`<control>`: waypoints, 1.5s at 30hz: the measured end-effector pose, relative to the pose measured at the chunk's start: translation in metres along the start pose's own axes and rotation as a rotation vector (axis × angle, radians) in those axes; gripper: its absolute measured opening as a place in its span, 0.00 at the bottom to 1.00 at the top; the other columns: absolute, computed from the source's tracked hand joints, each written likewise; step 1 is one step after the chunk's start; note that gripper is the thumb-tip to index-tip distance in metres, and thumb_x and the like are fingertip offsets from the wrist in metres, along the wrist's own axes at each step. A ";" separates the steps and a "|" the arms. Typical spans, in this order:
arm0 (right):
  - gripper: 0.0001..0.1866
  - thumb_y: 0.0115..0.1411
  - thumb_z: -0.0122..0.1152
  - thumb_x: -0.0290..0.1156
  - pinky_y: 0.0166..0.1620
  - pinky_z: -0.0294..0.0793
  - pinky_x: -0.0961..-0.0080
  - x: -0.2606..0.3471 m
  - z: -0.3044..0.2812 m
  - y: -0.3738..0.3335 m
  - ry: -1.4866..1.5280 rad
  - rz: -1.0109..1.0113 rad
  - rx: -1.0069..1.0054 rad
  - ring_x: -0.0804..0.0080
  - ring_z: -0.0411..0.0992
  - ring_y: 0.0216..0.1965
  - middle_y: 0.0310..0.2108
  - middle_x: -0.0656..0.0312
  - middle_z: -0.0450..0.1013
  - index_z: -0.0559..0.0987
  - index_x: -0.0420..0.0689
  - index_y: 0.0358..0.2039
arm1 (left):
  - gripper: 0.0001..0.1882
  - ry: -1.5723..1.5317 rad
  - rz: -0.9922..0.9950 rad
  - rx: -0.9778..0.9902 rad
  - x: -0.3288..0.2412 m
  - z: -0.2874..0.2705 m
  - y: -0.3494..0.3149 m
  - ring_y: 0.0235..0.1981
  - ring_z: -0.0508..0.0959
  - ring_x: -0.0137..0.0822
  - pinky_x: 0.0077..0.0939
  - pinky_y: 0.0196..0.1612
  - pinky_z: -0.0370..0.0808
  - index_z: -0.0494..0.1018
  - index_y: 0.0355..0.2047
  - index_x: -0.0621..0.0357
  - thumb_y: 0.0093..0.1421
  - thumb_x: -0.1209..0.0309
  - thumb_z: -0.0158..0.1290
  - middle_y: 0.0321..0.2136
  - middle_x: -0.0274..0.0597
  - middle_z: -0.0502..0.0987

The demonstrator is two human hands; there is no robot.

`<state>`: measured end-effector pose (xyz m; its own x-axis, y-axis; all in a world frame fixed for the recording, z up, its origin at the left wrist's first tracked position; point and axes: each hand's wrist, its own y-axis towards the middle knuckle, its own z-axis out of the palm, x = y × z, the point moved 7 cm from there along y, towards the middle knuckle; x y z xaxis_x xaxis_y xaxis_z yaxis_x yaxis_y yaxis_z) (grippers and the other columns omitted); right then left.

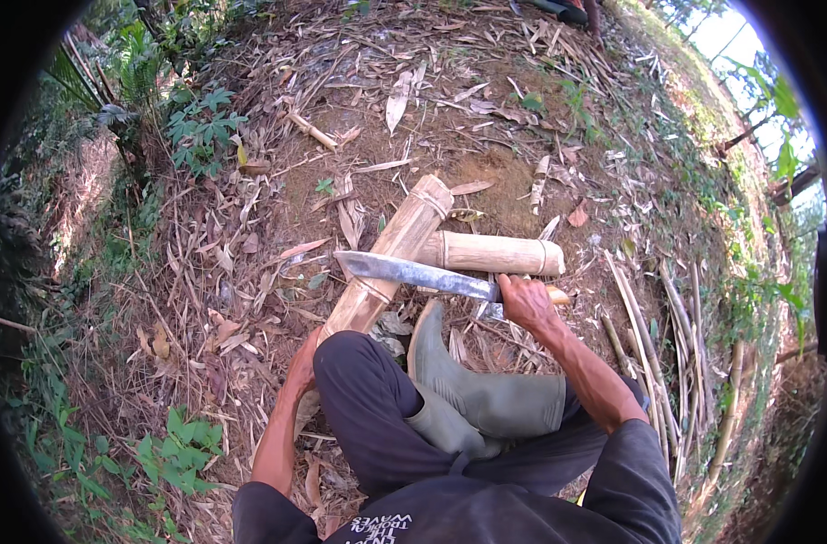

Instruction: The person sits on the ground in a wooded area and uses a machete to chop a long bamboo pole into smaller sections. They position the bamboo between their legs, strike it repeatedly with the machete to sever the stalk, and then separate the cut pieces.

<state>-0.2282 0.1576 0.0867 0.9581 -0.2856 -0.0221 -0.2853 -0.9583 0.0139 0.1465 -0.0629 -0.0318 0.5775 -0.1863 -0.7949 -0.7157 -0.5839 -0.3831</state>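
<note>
My right hand (527, 301) is closed round the pale wooden handle of a machete (422, 275). Its long grey blade points left and lies across the front of a split-looking bamboo piece (397, 238). That piece slants from my left knee up to the right, with its far end over a second, thicker bamboo log (495, 254) on the ground. Beside my left knee, my left hand (304, 364) grips the near end of the slanted bamboo; the knee and the bamboo hide most of its fingers.
I sit with green rubber boots (495, 399) folded in front of me. Long thin sticks (649, 340) lie at the right. Dry leaves and bamboo scraps cover the slope. Green plants (179, 451) grow at the left, and part of another person (563, 9) shows at the top edge.
</note>
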 end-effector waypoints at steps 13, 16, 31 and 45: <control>0.04 0.54 0.51 0.23 0.23 0.72 0.60 0.004 -0.008 -0.002 -0.001 -0.047 0.084 0.55 0.74 0.20 0.21 0.48 0.74 0.70 0.38 0.31 | 0.38 0.227 0.123 -0.165 -0.008 0.009 -0.018 0.56 0.70 0.52 0.40 0.56 0.67 0.56 0.64 0.53 0.56 0.56 0.55 0.57 0.53 0.68; 0.05 0.55 0.51 0.24 0.24 0.73 0.60 -0.042 -0.012 0.018 0.046 0.250 0.244 0.54 0.75 0.21 0.21 0.48 0.74 0.71 0.37 0.31 | 0.35 0.273 0.088 -0.218 -0.002 0.013 -0.019 0.54 0.71 0.52 0.42 0.54 0.67 0.57 0.64 0.51 0.57 0.57 0.52 0.55 0.51 0.69; 0.09 0.56 0.50 0.28 0.31 0.74 0.51 -0.094 -0.027 0.025 0.187 0.625 0.076 0.44 0.76 0.27 0.24 0.41 0.75 0.74 0.34 0.32 | 0.31 0.141 0.009 -0.329 -0.039 0.017 -0.046 0.46 0.73 0.50 0.44 0.48 0.67 0.61 0.62 0.50 0.59 0.63 0.51 0.44 0.49 0.72; 0.09 0.54 0.53 0.28 0.30 0.74 0.53 -0.115 -0.035 0.019 0.235 0.771 0.077 0.50 0.76 0.24 0.21 0.43 0.75 0.74 0.36 0.33 | 0.29 0.280 0.191 -0.535 0.014 0.053 -0.034 0.54 0.67 0.41 0.37 0.55 0.61 0.63 0.60 0.55 0.58 0.62 0.50 0.53 0.39 0.68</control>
<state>-0.3430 0.1727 0.1247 0.4688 -0.8656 0.1759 -0.8606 -0.4925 -0.1297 0.1574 -0.0038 -0.0548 0.5914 -0.4837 -0.6452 -0.5630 -0.8205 0.0991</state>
